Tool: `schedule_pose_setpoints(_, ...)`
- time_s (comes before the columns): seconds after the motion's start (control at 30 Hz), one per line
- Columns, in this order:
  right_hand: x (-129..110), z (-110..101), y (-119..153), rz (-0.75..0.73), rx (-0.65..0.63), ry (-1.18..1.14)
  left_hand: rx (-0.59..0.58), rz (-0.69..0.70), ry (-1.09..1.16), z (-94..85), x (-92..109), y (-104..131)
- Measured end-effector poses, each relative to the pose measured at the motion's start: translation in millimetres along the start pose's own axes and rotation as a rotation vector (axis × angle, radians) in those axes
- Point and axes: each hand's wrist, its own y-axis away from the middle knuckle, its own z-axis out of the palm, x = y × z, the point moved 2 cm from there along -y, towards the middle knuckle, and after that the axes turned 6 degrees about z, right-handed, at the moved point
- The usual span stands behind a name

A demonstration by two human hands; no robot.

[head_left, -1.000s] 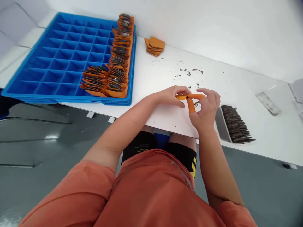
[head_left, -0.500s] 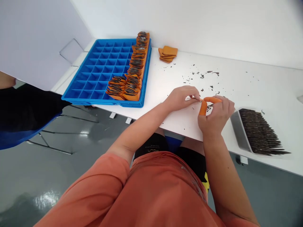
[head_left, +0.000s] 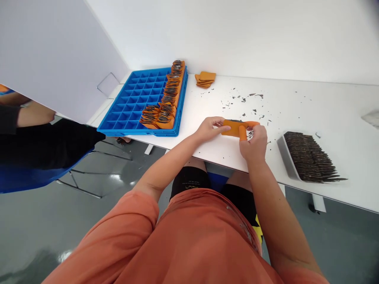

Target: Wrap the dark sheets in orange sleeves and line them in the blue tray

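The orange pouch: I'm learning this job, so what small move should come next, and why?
Probably a gentle downward press on the dark piece with the right hand, because its edge seems to show along the top of the orange pouch, while the left hand holds the pouch's left end.

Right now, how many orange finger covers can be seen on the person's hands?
2, both on the right hand: a thumb cover and an index-finger cover. The left hand is partly behind the orange pouch, which may hide more.
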Motion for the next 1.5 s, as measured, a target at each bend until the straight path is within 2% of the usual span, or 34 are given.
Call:
schedule_pose_setpoints(0.37,0,1,2,-0.008,-0.049,-0.006,-0.035,0.017,0.065,19.5,7,4)
schedule_pose_setpoints(0.57,0,0,4,-0.097,-0.038,0.010,0.016,0.032,0.107,11.1,7,2)
schedule_pose_setpoints(0.8,-4,-1,3,-0.108,-0.033,0.033,0.133,0.123,0.001,1.8,1,-1)
schedule_pose_setpoints(1.0,-5,-2,2,-0.069,-0.042,0.033,0.063,0.073,-0.067,-0.8,1,-1)
schedule_pose_setpoints(1.13,-3,-2,2,-0.042,-0.036,0.041,0.015,0.097,-0.154,0.0,-3,0)
schedule_pose_setpoints(1.33,-6,-3,2,-0.067,-0.032,0.009,0.030,0.150,-0.177,0.5,-6,0)
schedule_pose_setpoints(1.5,-8,-3,2,-0.079,-0.054,0.003,0.022,0.134,-0.182,-1.3,-1,0)
